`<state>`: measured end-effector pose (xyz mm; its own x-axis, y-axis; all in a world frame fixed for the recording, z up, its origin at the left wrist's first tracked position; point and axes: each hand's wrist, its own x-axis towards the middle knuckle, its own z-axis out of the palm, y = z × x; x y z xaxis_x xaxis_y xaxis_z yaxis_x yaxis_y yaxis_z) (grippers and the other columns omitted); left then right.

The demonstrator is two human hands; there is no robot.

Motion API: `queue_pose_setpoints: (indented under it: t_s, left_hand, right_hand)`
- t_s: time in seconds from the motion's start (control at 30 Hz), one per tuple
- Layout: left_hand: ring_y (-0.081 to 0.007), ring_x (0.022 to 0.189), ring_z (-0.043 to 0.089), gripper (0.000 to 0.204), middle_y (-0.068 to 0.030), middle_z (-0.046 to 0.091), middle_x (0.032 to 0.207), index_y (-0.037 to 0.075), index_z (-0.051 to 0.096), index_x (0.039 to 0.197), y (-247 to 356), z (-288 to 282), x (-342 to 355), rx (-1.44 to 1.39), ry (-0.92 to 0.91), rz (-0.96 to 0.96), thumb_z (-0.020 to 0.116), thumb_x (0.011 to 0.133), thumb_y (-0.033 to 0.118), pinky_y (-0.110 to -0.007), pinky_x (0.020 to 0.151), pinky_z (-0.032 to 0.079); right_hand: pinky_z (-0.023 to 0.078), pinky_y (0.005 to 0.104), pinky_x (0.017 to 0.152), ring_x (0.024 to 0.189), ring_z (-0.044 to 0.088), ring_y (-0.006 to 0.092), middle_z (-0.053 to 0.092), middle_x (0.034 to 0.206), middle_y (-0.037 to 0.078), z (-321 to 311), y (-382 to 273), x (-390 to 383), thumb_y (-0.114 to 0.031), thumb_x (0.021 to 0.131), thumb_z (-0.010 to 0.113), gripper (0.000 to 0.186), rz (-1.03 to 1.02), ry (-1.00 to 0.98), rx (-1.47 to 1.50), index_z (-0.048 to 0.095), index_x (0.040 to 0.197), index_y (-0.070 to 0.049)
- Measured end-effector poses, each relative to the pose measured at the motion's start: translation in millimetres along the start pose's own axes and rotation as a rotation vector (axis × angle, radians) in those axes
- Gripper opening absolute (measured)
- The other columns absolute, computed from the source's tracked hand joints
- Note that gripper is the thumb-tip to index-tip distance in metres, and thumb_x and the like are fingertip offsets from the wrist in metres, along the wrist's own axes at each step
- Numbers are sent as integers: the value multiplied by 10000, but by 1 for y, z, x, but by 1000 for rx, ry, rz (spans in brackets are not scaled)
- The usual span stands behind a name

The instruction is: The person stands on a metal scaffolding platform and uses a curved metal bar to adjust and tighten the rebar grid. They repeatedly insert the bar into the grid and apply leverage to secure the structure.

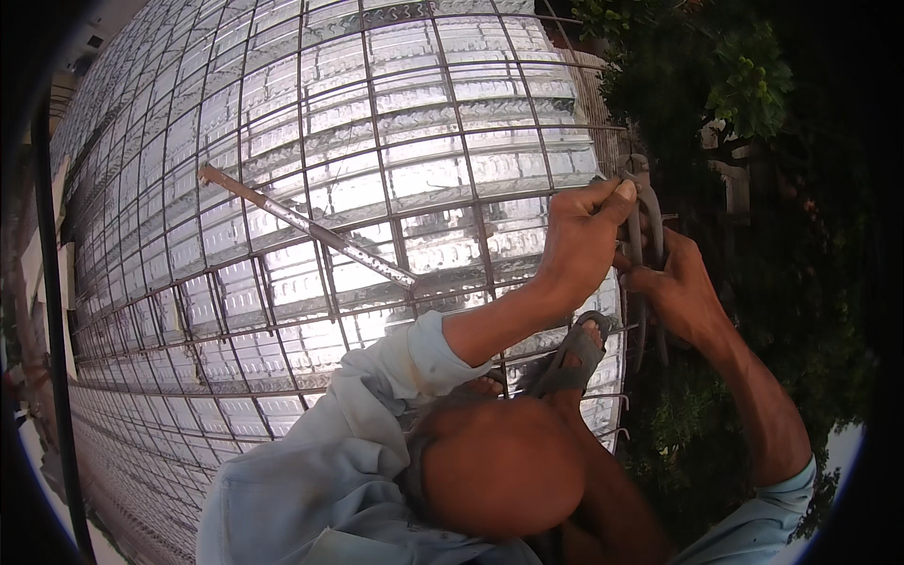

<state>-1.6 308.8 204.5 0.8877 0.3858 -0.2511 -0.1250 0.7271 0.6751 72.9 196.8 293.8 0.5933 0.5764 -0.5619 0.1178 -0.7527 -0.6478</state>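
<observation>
At the right edge of a steel rebar mesh [380,148], both my hands work around a bent rebar [656,221] with a hooked top. My left hand [582,243] is closed in a pinch, the thumb against the upper part of the bar; whatever lies between its fingertips is hidden. Lower down and to the right, my right hand [686,294] is closed around the same bar, its thumb and fingers near the mesh edge. A second curved bar [635,231] runs close beside it. Shiny corrugated metal decking [419,169] lies beneath the mesh.
A metal tube [367,256], rusty at one end and silver at the other, lies diagonally on the mesh. My sandalled foot [576,358] stands near the edge. Short hooked bar ends [623,403] stick out there. Green foliage [749,89] fills the space beyond.
</observation>
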Motion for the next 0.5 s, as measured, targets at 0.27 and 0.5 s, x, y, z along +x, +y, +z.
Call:
queue_pose_setpoints:
  t_s: [0.27, 0.5]
  left_hand:
    - [-142, 780, 689, 370, -68, 735, 893, 7, 724, 1202, 46, -14, 21, 186, 96, 102, 550, 1083, 312, -261, 657, 511]
    - [-272, 645, 678, 269, -121, 702, 714, 81, 789, 1054, 45, -48, 35, 880, 220, 480, 607, 1021, 276, -413, 618, 489]
  right_hand:
    - [474, 305, 649, 773, 592, 108, 671, 830, 50, 4, -31, 26, -423, 1063, 558, 439, 40, 68, 228, 717, 1091, -15]
    - [458, 307, 747, 828, 543, 103, 655, 893, 35, 23, -1, 58, -385, 1052, 587, 441, -169, 42, 221, 704, 1125, 34]
